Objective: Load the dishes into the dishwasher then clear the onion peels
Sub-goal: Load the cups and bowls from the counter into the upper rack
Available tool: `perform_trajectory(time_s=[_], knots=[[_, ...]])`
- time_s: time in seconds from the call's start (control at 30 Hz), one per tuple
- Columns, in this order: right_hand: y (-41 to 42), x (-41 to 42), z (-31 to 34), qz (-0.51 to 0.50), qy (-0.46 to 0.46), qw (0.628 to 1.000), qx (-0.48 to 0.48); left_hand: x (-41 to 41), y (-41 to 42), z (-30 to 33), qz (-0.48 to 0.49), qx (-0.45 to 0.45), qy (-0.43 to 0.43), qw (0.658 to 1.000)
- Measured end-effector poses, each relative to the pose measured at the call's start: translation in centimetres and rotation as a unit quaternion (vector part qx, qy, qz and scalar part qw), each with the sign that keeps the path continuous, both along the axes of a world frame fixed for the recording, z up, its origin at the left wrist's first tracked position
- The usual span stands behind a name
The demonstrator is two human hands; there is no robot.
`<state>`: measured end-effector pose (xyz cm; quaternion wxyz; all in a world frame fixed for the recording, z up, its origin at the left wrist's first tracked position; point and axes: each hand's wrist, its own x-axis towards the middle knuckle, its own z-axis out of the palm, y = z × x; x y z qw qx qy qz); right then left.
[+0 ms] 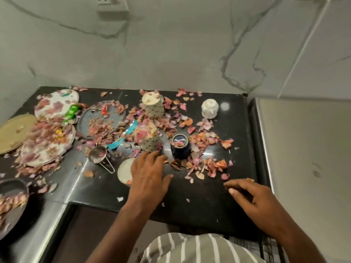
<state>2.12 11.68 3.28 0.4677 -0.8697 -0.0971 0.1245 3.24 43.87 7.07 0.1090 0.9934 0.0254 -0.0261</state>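
Pink onion peels lie scattered over the black counter. My left hand lies flat with straight fingers over a small white saucer, fingertips close to a patterned upturned cup. My right hand hovers low at the counter's front right, fingers loosely curled, holding nothing that I can see. A dark blue cup stands beside the left hand. A second patterned cup and a white cup sit upside down further back. Floral plates and a grey plate lie at left under peels.
A steel strainer and a blue strip lie mid-counter. A tan plate and a green wrapper sit far left. A dark bowl with peels is at the lower left. A marble wall rises behind; a steel surface adjoins at right.
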Motion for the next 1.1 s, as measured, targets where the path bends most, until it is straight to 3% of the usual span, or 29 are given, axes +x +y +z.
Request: perform_trajectory(time_s=[0.13, 0.23, 0.37, 0.43, 0.53, 0.67, 0.8, 0.9, 0.97, 1.1], knots=[[2.2, 1.3, -0.1, 0.006, -0.010, 1.000, -0.006, 0.2, 4.9, 0.1, 0.080, 0.035, 0.077, 0.993], [3.6, 1.8, -0.1, 0.002, -0.005, 1.000, 0.007, 0.5, 7.2, -0.3, 0.091, -0.006, 0.143, 0.986], [5.3, 2.3, -0.4, 0.001, -0.023, 1.000, 0.005, 1.2, 8.2, -0.9, 0.057, -0.016, 0.117, 0.991], [5.8, 2.0, -0.3, 0.000, -0.013, 1.000, -0.001, 1.4, 8.0, -1.0, 0.041, -0.054, 0.103, 0.992], [6.1, 1.6, -0.1, -0.013, -0.003, 1.000, 0.002, 1.6, 6.7, -0.6, 0.035, -0.186, 0.087, 0.978], [6.3, 1.1, 0.6, -0.044, 0.008, 0.999, 0.022, 1.9, 3.4, 0.4, 0.043, -0.394, 0.087, 0.914], [6.5, -0.3, 0.6, -0.090, 0.052, 0.990, 0.093, 1.6, 0.1, 0.7, 0.091, -0.573, 0.142, 0.802], [6.9, -1.4, 1.4, -0.118, 0.068, 0.979, 0.151, 1.5, -2.1, 0.7, 0.128, -0.647, 0.206, 0.722], [7.3, -1.9, 2.0, -0.143, 0.072, 0.971, 0.176, 1.4, -3.2, 0.7, 0.126, -0.659, 0.248, 0.699], [7.3, -2.7, 2.3, -0.194, 0.079, 0.961, 0.180, 1.3, -3.7, 0.3, 0.037, -0.638, 0.327, 0.696]])
